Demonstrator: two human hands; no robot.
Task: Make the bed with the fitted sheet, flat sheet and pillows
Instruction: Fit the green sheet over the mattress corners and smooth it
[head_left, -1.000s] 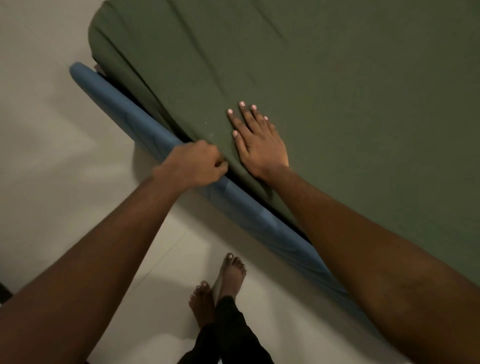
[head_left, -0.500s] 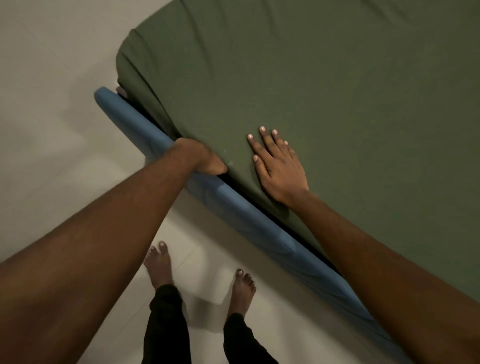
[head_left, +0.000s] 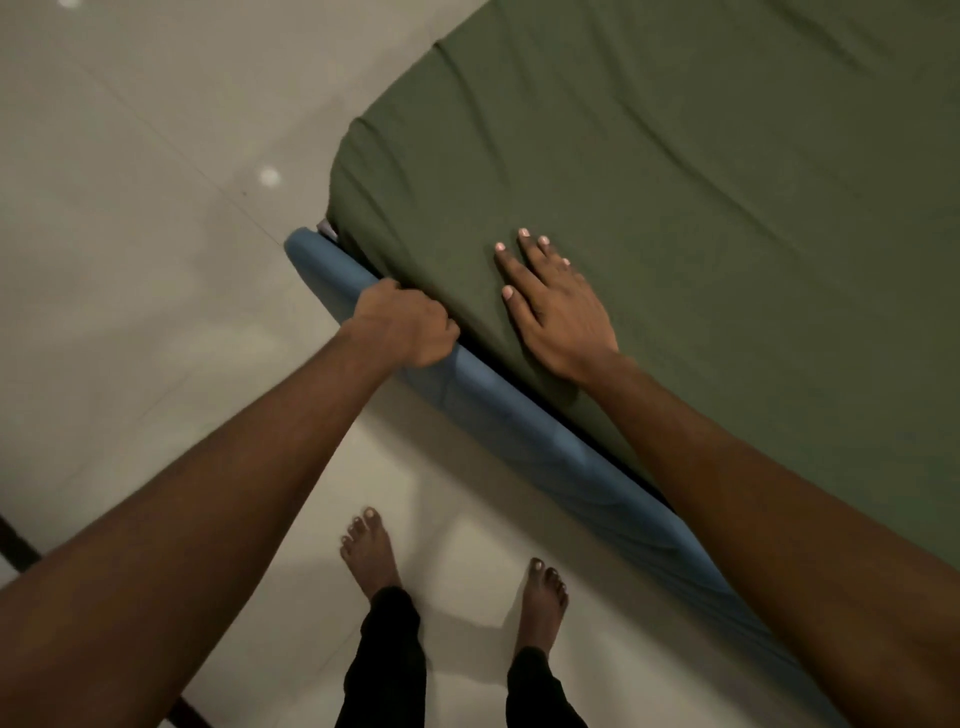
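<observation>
The matte, faintly wrinkled green fitted sheet (head_left: 675, 182) stretches beside the rounded blue bed rail (head_left: 519, 421), its long edge running diagonally, the left hand (head_left: 402, 327) clenching that edge, the right hand (head_left: 558, 306) flat on top.

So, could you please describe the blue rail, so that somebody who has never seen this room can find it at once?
Start from the big green sheet that fills the upper right. Along its near edge, between it and the pale floor, a long padded rail runs diagonally. It is the only blue thing in view, and the curled left hand rests on its upper part.
</observation>
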